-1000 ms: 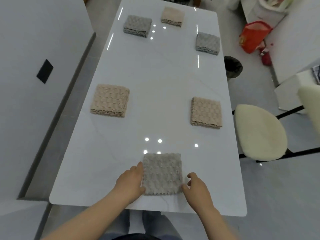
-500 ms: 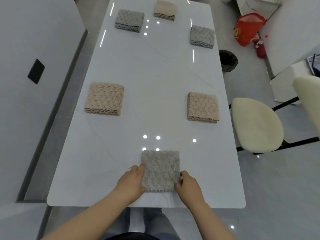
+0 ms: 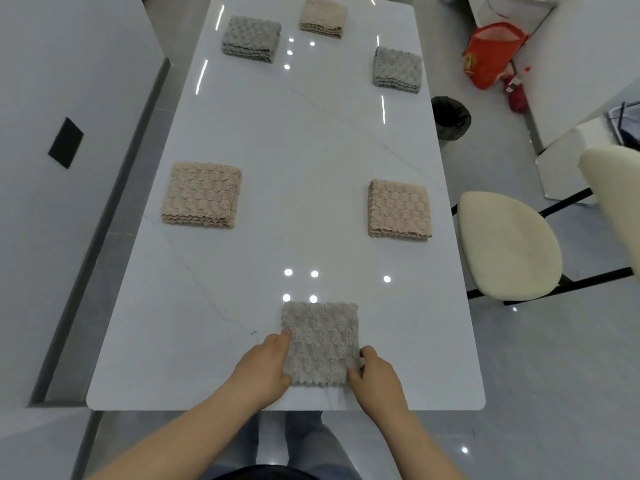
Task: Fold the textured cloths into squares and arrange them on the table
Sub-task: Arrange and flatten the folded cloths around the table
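Observation:
A folded grey textured cloth (image 3: pixel 320 342) lies square at the near edge of the white table (image 3: pixel 304 150). My left hand (image 3: pixel 265 367) holds its left edge, fingers tucked at the cloth and thumb by the near left corner. My right hand (image 3: pixel 375 374) pinches the near right corner with curled fingers. Five more folded squares lie on the table: a beige cloth (image 3: pixel 202 195) mid left, a beige cloth (image 3: pixel 399 210) mid right, a grey cloth (image 3: pixel 251 39) far left, a beige cloth (image 3: pixel 322 17) far middle, and a grey cloth (image 3: pixel 397 70) far right.
A cream chair (image 3: pixel 507 245) stands close to the table's right side, with a second chair back (image 3: pixel 616 199) beyond it. A black bin (image 3: pixel 450 116) and a red bag (image 3: pixel 491 53) sit on the floor at the far right. A wall runs along the left.
My right hand has moved in from just off the cloth to its near right corner. My left hand has stayed at the left edge.

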A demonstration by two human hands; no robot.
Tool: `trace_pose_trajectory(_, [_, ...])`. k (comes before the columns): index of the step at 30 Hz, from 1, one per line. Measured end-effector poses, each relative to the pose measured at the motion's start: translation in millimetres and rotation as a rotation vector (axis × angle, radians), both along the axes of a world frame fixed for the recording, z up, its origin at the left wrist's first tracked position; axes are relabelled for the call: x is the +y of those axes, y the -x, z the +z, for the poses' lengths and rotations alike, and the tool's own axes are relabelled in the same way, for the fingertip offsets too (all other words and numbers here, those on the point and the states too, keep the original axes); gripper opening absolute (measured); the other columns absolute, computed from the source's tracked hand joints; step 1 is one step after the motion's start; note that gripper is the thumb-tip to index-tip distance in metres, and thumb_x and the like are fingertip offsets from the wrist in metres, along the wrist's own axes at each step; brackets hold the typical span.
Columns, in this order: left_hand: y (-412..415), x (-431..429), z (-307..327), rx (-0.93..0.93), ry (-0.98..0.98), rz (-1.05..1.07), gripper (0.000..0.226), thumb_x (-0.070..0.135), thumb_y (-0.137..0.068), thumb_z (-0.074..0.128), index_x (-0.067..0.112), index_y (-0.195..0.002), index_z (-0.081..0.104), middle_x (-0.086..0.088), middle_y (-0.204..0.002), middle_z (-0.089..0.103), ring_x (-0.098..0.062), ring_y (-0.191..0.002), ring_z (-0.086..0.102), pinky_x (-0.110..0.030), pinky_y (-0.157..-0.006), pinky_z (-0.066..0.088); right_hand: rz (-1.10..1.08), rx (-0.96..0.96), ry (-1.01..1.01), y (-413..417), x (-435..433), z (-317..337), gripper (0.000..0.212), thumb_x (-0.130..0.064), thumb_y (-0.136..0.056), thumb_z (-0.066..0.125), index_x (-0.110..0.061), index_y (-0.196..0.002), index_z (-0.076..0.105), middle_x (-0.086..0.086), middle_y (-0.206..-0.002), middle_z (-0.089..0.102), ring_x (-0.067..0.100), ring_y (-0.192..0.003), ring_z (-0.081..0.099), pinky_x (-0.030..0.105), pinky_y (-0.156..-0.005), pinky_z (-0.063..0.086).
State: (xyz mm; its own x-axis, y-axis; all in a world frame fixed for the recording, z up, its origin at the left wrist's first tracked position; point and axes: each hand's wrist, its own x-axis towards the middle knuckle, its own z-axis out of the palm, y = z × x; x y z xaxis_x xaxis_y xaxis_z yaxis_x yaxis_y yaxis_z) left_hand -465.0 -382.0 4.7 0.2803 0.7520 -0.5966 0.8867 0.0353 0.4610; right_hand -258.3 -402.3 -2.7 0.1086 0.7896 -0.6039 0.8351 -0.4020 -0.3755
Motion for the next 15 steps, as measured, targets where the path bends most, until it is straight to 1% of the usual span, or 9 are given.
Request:
trace_pose_trajectory(5, [2.4, -1.2, -1.2, 0.006, 0.001, 0.021, 0.077, 0.027, -0.091, 0.051, 0.019, -0.151, 0.004, -0.005, -0.137, 0.04, -0.021, -0.111, 0.052, -0.032, -0.092, 0.047, 0.036, 0.01, 0.004, 4.3, 0.2, 1.0, 0.005, -0.018, -0.095, 0.045, -0.013, -0.094, 0.044, -0.006, -0.067, 0.042, 0.005, -0.056, 0.038, 0.022, -0.045, 0.027])
trace_pose_trajectory(7, [3.7, -2.2, -1.0, 0.007, 0.003, 0.029, 0.076, 0.028, -0.091, 0.051, 0.019, -0.151, 0.005, -0.006, -0.136, 0.04, -0.022, -0.111, 0.053, -0.032, -0.092, 0.047, 0.047, 0.017, 0.004, 7.5, 1.0, 2.3, 0.005, -0.016, -0.095, 0.045, -0.014, -0.092, 0.041, -0.008, -0.067, 0.04, 0.003, -0.056, 0.037, 0.022, -0.045, 0.026])
trace_pose_trajectory(15, [12.9, -2.5, 1.8, 0.003, -0.016, 0.081, 0.071, 0.028, -0.092, 0.05, 0.019, -0.15, 0.01, -0.006, -0.132, 0.042, -0.021, -0.109, 0.053, -0.029, -0.09, 0.046, 0.06, 0.048, -0.016, 17.7, 6.5, 0.8, 0.006, -0.015, -0.092, 0.047, -0.013, -0.092, 0.042, -0.006, -0.066, 0.041, 0.005, -0.056, 0.036, 0.022, -0.045, 0.026])
